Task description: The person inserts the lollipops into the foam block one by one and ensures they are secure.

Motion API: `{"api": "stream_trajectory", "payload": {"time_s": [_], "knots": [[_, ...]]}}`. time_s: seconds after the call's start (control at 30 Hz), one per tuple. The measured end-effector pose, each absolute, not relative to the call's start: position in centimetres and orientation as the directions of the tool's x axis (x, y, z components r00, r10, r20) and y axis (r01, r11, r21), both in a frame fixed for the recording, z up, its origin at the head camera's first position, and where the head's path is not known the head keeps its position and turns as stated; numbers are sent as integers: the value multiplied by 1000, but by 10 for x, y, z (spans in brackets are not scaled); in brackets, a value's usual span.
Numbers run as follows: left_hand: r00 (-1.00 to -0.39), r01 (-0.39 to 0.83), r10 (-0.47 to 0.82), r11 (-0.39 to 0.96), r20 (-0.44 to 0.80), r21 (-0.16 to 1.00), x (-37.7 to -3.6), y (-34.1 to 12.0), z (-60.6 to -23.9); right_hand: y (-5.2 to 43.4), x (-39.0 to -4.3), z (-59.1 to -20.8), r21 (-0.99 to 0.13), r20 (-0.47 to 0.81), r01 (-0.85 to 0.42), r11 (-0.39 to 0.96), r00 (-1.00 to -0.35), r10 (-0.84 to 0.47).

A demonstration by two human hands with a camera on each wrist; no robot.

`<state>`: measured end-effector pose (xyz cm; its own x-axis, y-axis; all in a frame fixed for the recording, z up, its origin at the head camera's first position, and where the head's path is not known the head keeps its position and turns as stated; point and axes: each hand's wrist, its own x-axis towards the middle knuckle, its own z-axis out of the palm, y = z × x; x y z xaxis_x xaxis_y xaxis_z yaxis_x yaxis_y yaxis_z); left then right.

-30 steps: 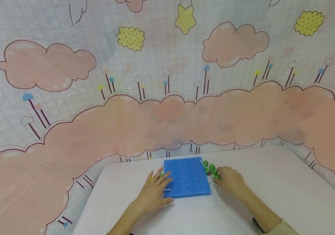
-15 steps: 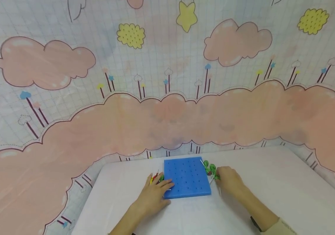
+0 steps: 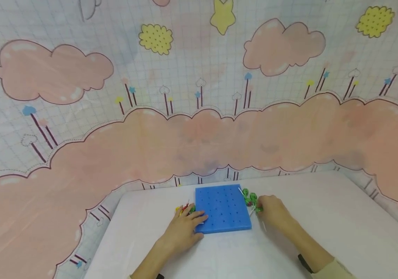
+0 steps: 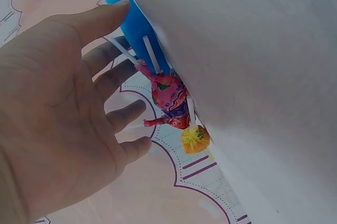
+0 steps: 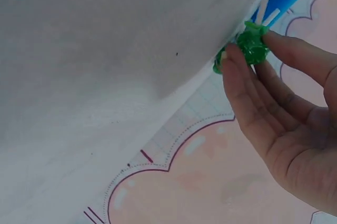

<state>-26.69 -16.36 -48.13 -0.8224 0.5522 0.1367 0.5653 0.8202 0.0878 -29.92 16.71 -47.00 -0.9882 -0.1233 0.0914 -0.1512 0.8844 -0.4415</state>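
Observation:
A blue board (image 3: 220,209) with rows of small holes lies on the white table. My left hand (image 3: 185,230) rests over its left edge, fingers spread and fairly straight. Under and beyond that hand lie wrapped lollipops; the left wrist view shows a pink lollipop (image 4: 167,91), a red one partly hidden behind it, and a yellow lollipop (image 4: 195,139). To the right of the board, my right hand (image 3: 272,211) pinches a green lollipop (image 5: 253,45) between thumb and fingers. More green lollipops (image 3: 253,197) lie between this hand and the board, their white sticks pointing various ways.
The white table (image 3: 307,205) extends on both sides of the board and in front of it. Behind it hangs a cloth (image 3: 199,143) printed with pink clouds and stars, which meets the table's back edge.
My left hand has settled lower onto the board's left edge, its fingers closer together. My right hand has stayed by the green lollipops. The head view has tilted slightly down.

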Motion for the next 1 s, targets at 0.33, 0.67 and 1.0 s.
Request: {"api": "stream_trajectory", "payload": {"time_s": [0.33, 0.67, 1.0], "knots": [[-831, 555, 547, 826, 99, 92, -265, -163, -479, 168, -297, -455, -505, 172, -236, 830, -970, -171], [-833, 553, 549, 826, 71, 106, -264, -163, -476, 159, -300, -447, -550, 210, -255, 795, -964, -164], [-814, 580, 572, 806, 97, 114, -267, -167, -482, 155, -305, -445, -560, 354, -334, 759, -924, -145]]}}
